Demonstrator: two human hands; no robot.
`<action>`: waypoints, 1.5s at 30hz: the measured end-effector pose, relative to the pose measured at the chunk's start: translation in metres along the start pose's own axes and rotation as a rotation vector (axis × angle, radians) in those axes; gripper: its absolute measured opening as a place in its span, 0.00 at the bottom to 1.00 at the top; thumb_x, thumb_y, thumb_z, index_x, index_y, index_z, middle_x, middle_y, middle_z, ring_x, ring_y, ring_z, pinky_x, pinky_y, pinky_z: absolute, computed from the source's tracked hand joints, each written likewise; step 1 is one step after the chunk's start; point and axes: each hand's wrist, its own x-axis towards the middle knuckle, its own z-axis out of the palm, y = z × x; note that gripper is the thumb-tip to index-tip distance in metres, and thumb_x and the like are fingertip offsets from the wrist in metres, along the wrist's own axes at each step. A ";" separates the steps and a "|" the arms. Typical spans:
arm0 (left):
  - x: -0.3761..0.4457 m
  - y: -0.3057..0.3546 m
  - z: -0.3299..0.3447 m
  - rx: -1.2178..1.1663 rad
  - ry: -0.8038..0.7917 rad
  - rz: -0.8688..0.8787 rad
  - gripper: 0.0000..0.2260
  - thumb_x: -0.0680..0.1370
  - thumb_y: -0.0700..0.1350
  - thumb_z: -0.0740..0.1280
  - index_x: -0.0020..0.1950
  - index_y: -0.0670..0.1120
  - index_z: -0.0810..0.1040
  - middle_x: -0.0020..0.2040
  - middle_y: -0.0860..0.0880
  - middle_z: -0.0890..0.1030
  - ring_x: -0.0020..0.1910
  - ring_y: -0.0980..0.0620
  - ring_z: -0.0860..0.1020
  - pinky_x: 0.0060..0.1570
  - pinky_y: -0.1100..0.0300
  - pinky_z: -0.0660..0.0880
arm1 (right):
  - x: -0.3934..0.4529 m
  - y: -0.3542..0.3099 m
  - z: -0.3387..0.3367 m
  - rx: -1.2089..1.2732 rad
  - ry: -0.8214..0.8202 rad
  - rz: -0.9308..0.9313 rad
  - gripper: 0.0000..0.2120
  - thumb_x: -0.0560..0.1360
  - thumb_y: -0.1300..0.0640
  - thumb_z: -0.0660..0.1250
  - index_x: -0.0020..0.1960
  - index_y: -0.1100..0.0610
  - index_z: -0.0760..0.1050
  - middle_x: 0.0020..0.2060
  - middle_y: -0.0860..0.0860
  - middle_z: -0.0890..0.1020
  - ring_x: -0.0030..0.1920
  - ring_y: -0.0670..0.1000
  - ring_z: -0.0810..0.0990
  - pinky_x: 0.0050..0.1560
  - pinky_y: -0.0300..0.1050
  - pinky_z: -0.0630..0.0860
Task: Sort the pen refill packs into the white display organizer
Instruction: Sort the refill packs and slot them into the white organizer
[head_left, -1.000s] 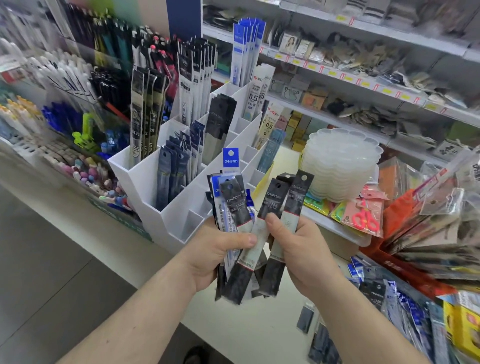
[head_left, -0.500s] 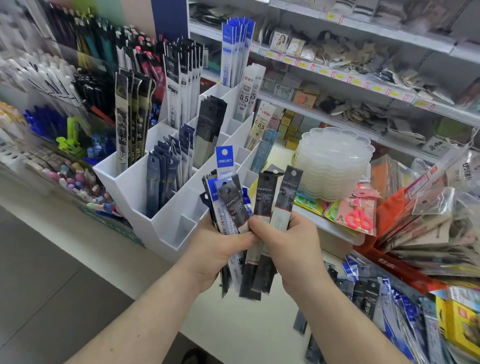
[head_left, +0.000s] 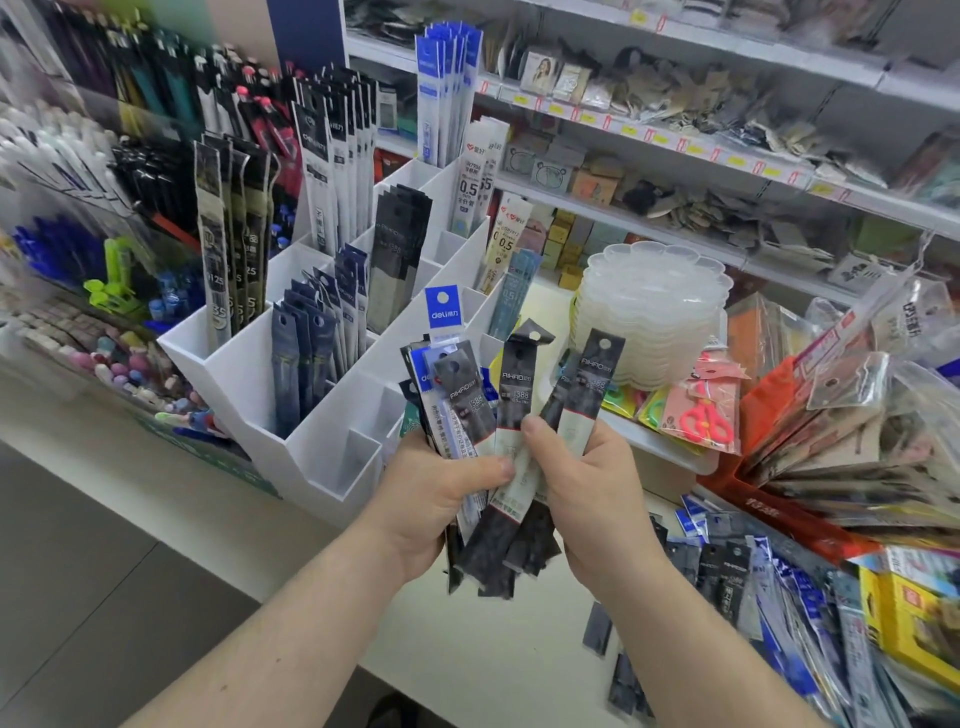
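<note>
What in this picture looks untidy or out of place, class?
Refill packs lie loose and overlapping on the counter at lower right, unsorted. In the white organizer, the packs stand in compartments. The left hand and right hand hold a splayed fan of mixed packs.

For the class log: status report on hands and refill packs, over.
Left hand grips mixed bundle. Right hand pinches two black packs. White organizer ahead, unobstructed.

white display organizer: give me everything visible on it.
The white display organizer looks like glossy white plastic, with stepped tiers of open-top compartments rising toward the back. It stands upright on the white counter, beside the pen display. Most rear and left slots hold upright refill packs; several front slots look empty. Neither hand touches it.
</note>
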 end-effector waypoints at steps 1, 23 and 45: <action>0.000 0.000 0.001 0.028 0.016 0.022 0.16 0.65 0.32 0.72 0.52 0.38 0.84 0.51 0.36 0.85 0.50 0.37 0.84 0.51 0.44 0.82 | 0.000 0.002 0.003 0.003 0.027 -0.002 0.09 0.80 0.57 0.66 0.51 0.63 0.78 0.44 0.62 0.86 0.43 0.59 0.85 0.46 0.57 0.83; -0.010 -0.008 0.003 0.252 0.569 0.314 0.12 0.62 0.44 0.73 0.43 0.42 0.81 0.37 0.46 0.85 0.38 0.41 0.84 0.42 0.40 0.82 | -0.013 0.010 0.034 -0.020 0.129 0.098 0.08 0.82 0.59 0.62 0.48 0.61 0.77 0.27 0.52 0.77 0.20 0.48 0.69 0.20 0.37 0.64; -0.041 0.050 -0.037 0.247 0.772 0.514 0.17 0.61 0.44 0.74 0.47 0.40 0.80 0.37 0.49 0.84 0.36 0.49 0.81 0.43 0.46 0.82 | 0.052 -0.066 0.043 0.158 -0.041 0.010 0.08 0.80 0.65 0.65 0.43 0.59 0.71 0.34 0.55 0.75 0.27 0.49 0.80 0.28 0.38 0.78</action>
